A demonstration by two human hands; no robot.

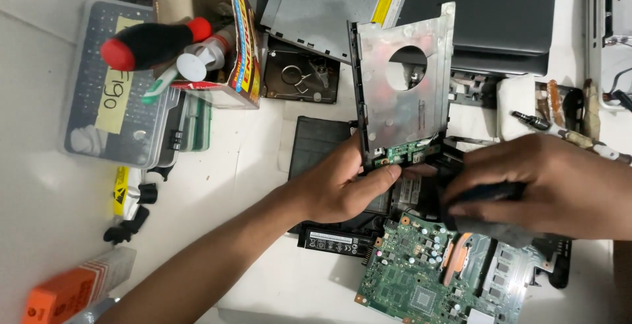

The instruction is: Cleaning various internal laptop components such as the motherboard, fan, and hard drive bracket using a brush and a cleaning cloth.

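Both hands meet near the middle of the white desk. Left hand pinches the lower edge of a silver metal drive caddy, thumb on top and fingers under it, just at the small green circuit strip on its bottom end. The caddy stands tilted, its round hole facing the camera, and it rises toward the far edge of the desk. Right hand is curled around a dark tool handle, and its tip goes toward the same green strip; the tip itself is hidden, so I cannot tell if it touches.

Under the hands lies a green motherboard with a copper heat pipe, near the near edge. A black battery lies just beside it, partly under the left wrist. Toward the far left corner there is a clear plastic bit case and a cardboard box holding a screwdriver with red and black handle. An optical drive and a dark laptop lie at the far edge. An orange box sits at the near left corner.
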